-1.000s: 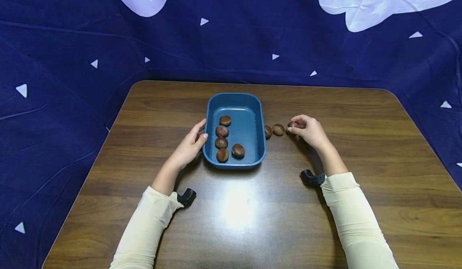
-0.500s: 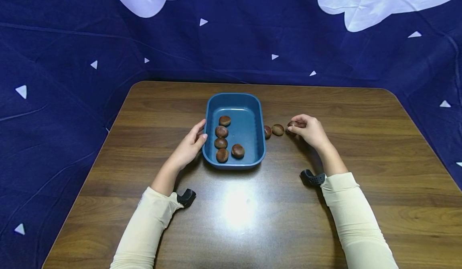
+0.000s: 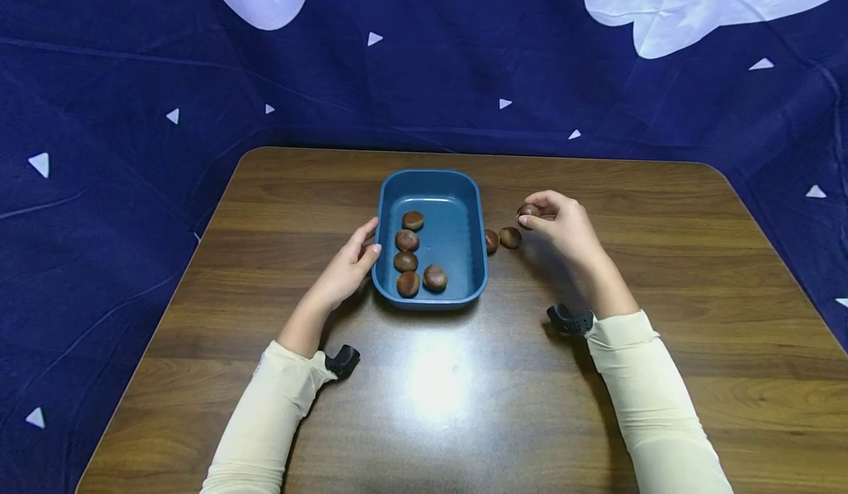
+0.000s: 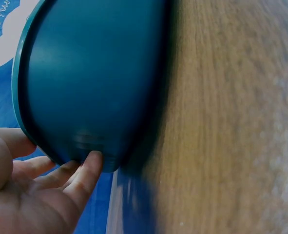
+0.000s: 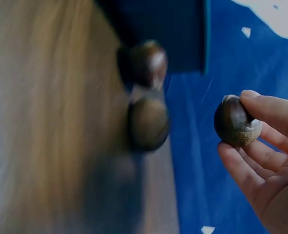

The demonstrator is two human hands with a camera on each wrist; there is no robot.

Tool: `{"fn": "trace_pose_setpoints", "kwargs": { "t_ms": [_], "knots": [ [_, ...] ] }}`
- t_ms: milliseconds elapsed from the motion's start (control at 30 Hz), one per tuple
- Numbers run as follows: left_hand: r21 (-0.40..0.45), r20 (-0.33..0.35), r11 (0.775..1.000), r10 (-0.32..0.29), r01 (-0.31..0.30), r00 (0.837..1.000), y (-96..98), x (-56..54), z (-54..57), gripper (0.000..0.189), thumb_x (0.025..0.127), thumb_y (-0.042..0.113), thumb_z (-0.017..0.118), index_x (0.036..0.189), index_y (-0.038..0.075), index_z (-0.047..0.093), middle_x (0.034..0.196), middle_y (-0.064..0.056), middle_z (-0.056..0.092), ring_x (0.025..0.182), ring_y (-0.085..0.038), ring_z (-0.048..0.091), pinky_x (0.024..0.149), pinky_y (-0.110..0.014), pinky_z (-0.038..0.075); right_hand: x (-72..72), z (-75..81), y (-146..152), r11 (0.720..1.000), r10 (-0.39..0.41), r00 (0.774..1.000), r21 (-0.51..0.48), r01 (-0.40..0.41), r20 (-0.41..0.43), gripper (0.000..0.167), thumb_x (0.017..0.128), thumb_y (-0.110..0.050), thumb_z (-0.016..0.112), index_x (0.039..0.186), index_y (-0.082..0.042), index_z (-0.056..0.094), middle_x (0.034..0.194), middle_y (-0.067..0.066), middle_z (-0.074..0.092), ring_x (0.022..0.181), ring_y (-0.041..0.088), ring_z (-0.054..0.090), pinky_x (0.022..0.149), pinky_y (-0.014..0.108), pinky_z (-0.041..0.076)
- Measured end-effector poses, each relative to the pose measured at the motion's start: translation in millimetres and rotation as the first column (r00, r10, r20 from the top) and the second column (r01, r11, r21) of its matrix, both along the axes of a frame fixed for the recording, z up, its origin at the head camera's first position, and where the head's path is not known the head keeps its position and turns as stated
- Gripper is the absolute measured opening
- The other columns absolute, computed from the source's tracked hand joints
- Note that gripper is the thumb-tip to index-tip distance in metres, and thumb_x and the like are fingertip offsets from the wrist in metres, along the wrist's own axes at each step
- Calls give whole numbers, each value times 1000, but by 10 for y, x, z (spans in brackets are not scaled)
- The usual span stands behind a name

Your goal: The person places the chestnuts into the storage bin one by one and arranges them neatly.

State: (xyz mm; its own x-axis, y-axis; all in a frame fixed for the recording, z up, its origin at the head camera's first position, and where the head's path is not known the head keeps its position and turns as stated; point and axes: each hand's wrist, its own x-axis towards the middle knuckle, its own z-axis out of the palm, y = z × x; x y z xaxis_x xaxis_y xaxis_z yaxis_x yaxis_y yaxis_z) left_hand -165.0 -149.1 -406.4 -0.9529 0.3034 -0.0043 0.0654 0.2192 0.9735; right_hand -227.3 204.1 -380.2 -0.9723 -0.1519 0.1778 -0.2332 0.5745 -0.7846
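My right hand (image 3: 563, 225) pinches a glossy brown chestnut (image 3: 528, 214) between thumb and fingers, raised over the table just right of the tub. The right wrist view shows this chestnut (image 5: 236, 122) with its rough pale base toward the palm. Two more chestnuts lie on the wood beside the tub: a reddish one (image 3: 492, 241) against its wall and a duller one (image 3: 511, 238). My left hand (image 3: 346, 267) holds the left side of the blue tub (image 3: 457, 302), thumb at the rim and fingers (image 4: 87, 178) against the outer wall.
Inside the tub, several chestnuts (image 3: 407, 241) form a column along the left, and one more (image 3: 435, 278) sits to their right near the front. The brown wooden table (image 3: 662, 258) ends at a dark blue curtain (image 3: 424, 74) with white shapes.
My right hand has lifted its chestnut off the row on the table, moving it up and slightly left. The left hand and the tub have stayed in place.
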Motion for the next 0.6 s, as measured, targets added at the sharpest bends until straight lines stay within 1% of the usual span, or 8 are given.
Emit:
{"fn": "trace_pose_setpoints", "kwargs": {
  "t_ms": [133,300,400,500,600],
  "knots": [
    [13,0,1000,-3,3,1000,3,-2,1,50,97,10,36,143,5,17,138,-24,30,123,-33,34,98,-43,31,42,143,-175,998,46,999,-43,-47,-12,29,79,-10,69,104,1,59,95,17,64,80,12,61,71,19,47],
    [16,0,1000,-2,2,1000,2,-6,0,50,97,10,36,143,5,17,138,-24,30,123,-33,34,98,-43,32,77,246,-398,991,126,991,-49,-128,-43,28,79,-9,69,103,2,59,94,16,64,83,19,62,75,26,49],
    [19,-10,1000,-9,9,1000,1,-9,-9,50,97,9,36,143,3,16,138,-25,29,123,-34,34,98,-44,31,90,267,-541,983,173,984,-49,-175,-41,29,78,-11,70,103,1,60,95,14,64,84,22,62,75,30,49],
    [22,-16,1000,-9,9,1000,2,-8,-15,50,97,9,36,142,2,16,138,-26,29,123,-35,33,98,-44,31,91,260,-686,975,214,977,-54,-215,-20,31,78,-14,71,104,0,60,96,12,63,86,22,61,76,32,49],
    [18,-14,1000,-6,6,1000,3,-7,-20,50,97,9,36,142,2,17,138,-26,29,123,-35,34,98,-44,31,81,229,-811,965,260,965,-34,-260,10,32,78,-17,71,105,-1,60,97,9,62,87,21,61,76,33,49]
  ]
}}
